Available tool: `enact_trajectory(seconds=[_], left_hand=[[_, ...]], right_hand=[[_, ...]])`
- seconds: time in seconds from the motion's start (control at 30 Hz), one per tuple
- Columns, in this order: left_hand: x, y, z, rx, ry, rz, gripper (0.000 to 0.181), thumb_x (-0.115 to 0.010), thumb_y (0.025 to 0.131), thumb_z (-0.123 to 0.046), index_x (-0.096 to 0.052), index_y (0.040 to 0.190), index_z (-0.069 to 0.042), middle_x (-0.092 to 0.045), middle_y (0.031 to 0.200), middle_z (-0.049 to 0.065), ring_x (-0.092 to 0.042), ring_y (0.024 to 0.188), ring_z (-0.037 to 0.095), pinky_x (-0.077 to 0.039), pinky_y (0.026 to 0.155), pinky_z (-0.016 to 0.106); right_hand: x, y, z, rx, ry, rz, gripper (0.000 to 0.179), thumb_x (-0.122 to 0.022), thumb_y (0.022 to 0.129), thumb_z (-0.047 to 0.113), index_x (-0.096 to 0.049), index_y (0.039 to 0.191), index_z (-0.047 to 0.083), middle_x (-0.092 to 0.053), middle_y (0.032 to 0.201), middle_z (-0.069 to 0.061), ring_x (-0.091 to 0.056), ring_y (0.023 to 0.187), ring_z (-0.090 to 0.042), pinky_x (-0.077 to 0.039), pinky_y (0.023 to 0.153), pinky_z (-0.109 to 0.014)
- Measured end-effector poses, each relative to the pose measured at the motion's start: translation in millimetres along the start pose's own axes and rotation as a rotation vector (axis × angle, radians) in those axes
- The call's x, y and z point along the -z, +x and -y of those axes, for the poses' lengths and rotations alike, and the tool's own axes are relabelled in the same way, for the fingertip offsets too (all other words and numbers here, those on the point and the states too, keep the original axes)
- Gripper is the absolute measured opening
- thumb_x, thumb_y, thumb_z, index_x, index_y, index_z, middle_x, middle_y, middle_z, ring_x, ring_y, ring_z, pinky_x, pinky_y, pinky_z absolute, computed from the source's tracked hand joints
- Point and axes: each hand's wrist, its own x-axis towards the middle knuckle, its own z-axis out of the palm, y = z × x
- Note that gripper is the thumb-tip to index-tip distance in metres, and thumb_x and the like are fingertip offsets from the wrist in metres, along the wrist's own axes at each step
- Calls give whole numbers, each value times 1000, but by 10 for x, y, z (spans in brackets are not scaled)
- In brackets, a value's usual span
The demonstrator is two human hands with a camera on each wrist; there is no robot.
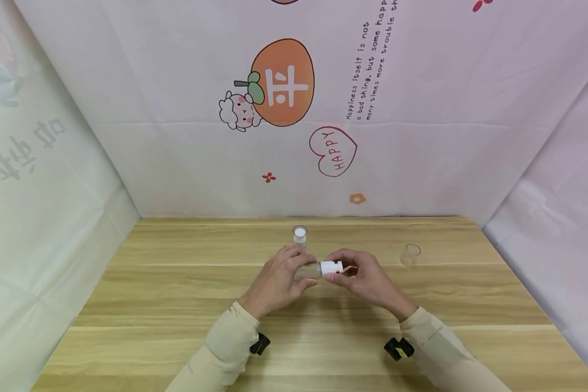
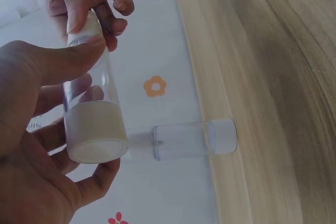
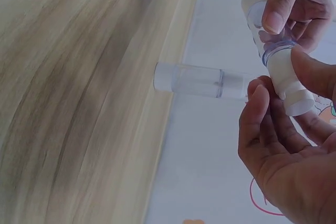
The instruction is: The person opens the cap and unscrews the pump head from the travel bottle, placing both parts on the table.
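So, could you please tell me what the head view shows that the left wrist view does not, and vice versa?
Only the head view shows the small clear cup on the table and the red HAPPY heart.

Only the left wrist view shows the flat round end of the held bottle and the white base of the standing bottle.

Both show the left hand, the right hand, both bottles, and the orange flower.

The head view looks from above, forward and down, on the tabletop (image 1: 325, 351) and the printed cloth (image 1: 431, 163). Both wrist views look from near, turned sideways, and share the held bottle (image 2: 95, 129) and the standing bottle (image 2: 184, 141).
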Motion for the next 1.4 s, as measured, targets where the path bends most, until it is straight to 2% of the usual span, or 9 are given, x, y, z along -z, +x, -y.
enact_trajectory(seconds=[0.1, 0.27, 0.47, 0.6, 0.73, 0.83, 0.97, 1.13, 1.4], left_hand=[[-4, -3, 17, 13, -27, 19, 33, -87, 83, -19, -73, 111, -8, -69, 103, 4, -60, 93, 18, -52, 78, 37], [-9, -9, 44, 32, -43, 44, 33, -86, 84, -21, -74, 111, -7, -69, 102, 3, -61, 94, 17, -52, 81, 36], [-9, -21, 61, 50, -70, 56, 32, -86, 84, -21, -74, 110, -8, -69, 102, 4, -61, 93, 16, -52, 81, 34], [-5, -28, 60, 55, -62, 53, 32, -86, 83, -21, -74, 110, -9, -69, 103, 4, -61, 93, 16, -52, 80, 34], [1, -34, 54, 42, -36, 27, 33, -87, 82, -20, -74, 110, -10, -69, 105, 2, -61, 95, 17, -53, 79, 35], [-1, -32, 52, 20, -8, 1, 34, -88, 81, -20, -74, 110, -10, -69, 106, 1, -60, 95, 17, -53, 78, 35], [-7, -29, 45, -5, 32, -27, 35, -90, 79, -19, -74, 109, -11, -69, 106, 0, -61, 95, 17, -54, 78, 34], [-11, -26, 43, -13, 48, -40, 36, -91, 78, -18, -74, 109, -10, -68, 106, 1, -61, 94, 17, -54, 78, 34], [14, -26, 43, 17, 4, -27, 35, -90, 79, -21, -74, 109, -12, -68, 106, -1, -60, 96, 15, -54, 79, 32]], right_hand=[[-18, 0, -14, 64, -66, -17, 24, -80, 88, 6, -70, 109, 7, -70, 98, -3, -63, 83, -21, -57, 69, -32], [-46, 0, -34, 176, -179, -38, 34, -83, 82, 1, -68, 110, 11, -69, 103, 3, -64, 82, -14, -57, 70, -31], [-52, 6, -39, 249, -201, -26, 40, -85, 81, 0, -65, 115, 7, -69, 109, 0, -64, 85, -13, -58, 70, -34], [-31, 5, -37, 208, -189, -10, 45, -85, 82, 9, -64, 121, 3, -69, 113, -2, -64, 88, -16, -59, 72, -39], [-18, 6, -33, 96, -158, 13, 41, -80, 90, 23, -64, 124, 5, -68, 107, 1, -64, 89, -17, -58, 74, -36], [-18, 12, -24, 17, -129, 24, 34, -72, 97, 30, -66, 123, 9, -68, 100, 3, -64, 87, -17, -57, 75, -33], [-22, 17, -5, -46, -65, 41, 27, -63, 103, 31, -68, 116, 8, -69, 93, 0, -67, 83, -27, -57, 72, -35], [-31, 26, 6, -52, -14, 52, 25, -59, 105, 25, -69, 113, 4, -71, 91, -6, -68, 79, -31, -58, 68, -38], [-49, 42, 10, 2, -46, 4, 17, -70, 98, 23, -70, 110, 11, -69, 94, 1, -64, 78, -18, -57, 67, -31]])
